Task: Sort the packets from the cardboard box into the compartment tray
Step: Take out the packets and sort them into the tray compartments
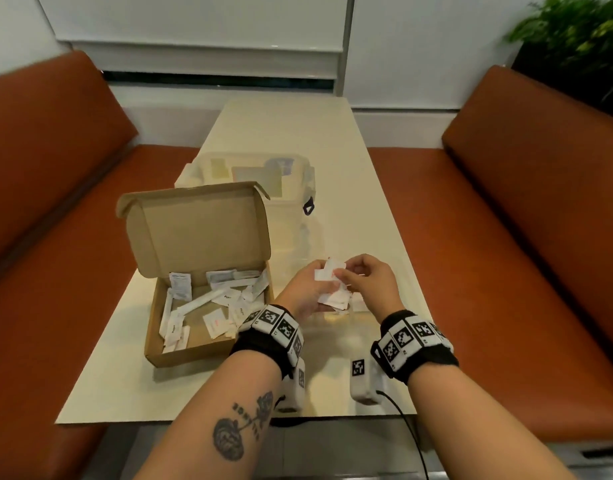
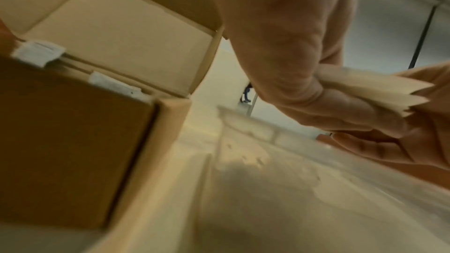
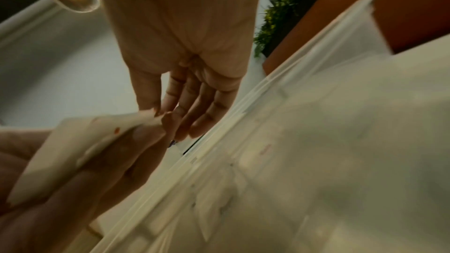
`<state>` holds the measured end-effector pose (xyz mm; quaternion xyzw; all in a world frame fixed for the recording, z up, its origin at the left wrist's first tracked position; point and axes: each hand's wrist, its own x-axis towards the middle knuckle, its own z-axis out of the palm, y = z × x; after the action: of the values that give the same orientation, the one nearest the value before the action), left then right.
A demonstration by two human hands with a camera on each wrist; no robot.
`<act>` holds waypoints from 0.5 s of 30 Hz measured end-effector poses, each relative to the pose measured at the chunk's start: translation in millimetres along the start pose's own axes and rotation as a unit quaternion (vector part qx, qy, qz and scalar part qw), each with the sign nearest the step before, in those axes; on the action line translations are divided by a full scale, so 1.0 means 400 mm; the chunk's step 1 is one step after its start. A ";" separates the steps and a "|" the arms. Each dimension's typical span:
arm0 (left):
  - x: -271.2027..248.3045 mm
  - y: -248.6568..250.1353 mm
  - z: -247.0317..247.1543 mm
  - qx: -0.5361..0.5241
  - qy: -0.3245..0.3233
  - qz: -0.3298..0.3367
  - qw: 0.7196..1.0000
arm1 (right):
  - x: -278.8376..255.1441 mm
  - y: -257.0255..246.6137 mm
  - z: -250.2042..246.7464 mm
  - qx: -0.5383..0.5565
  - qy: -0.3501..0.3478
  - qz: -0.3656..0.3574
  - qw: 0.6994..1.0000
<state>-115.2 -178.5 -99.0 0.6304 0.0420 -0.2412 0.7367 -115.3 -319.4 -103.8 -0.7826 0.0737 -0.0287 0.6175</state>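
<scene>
Several thin packets (image 1: 331, 289) fanned in your left hand (image 1: 307, 292); light, limp, slippery. Right hand (image 1: 369, 277) fingers (image 3: 168, 122) pinch one packet's corner; grip edges firmly.

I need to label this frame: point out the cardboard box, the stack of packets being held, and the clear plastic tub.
cardboard box (image 1: 190, 353), head view, near front wall.
stack of packets (image 1: 333, 299), head view, lower white edge.
clear plastic tub (image 1: 287, 206), head view, right side wall.

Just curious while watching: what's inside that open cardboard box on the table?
The cardboard box holds loose white packets scattered over its floor, some long and thin, some square. The left hand's wrist hides the near right corner.
</scene>
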 end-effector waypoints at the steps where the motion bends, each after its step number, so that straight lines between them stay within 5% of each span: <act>1: 0.003 -0.006 0.010 0.003 -0.001 -0.003 1.000 | 0.001 0.007 -0.011 0.015 0.007 0.008 1.000; 15: 0.023 -0.061 0.013 -0.081 0.089 0.014 0.993 | 0.034 0.043 -0.077 0.039 0.014 0.042 0.998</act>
<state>-118.2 -188.2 -123.5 0.5883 0.1180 -0.1693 0.7819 -107.4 -355.1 -113.8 -0.7535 0.1143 -0.0162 0.6472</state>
